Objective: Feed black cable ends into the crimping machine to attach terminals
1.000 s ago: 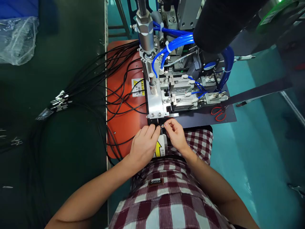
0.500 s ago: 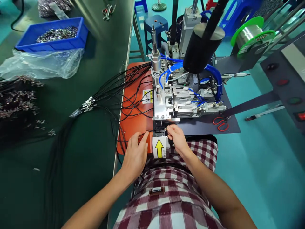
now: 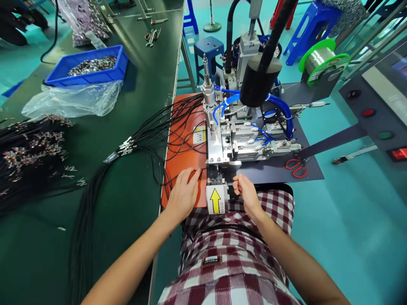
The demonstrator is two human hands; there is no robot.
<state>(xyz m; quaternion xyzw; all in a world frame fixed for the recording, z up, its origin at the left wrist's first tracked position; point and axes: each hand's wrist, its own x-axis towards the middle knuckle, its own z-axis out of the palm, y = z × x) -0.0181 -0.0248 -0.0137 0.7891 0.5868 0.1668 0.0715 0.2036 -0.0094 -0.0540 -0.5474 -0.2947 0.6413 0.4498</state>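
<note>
Left hand: half open, its bent fingers lying over the orange plate, knuckles up.
Right hand: fingers curled well in toward the palm, just beside the machine's front edge, above the checked cloth on the lap.
Grip: from this height I cannot tell whether either hand has hold of a cable; the fingertips are too small and partly hidden.
Black cables: bundled to the left of the left hand, then fanning out beyond it across the orange plate to the machine, with loose strands near its fingers.
Machine: just beyond both hands, metal, with blue air tubes farther off.
Arrow cover: between the two hands (its yellow arrow points away from the person).
Scissors: red-handled, to the right of the right hand and a little beyond it.
Green counter: left of the left hand, carrying the cable bundle.
Blue bin: far beyond the left hand, holding small metallic parts.
</note>
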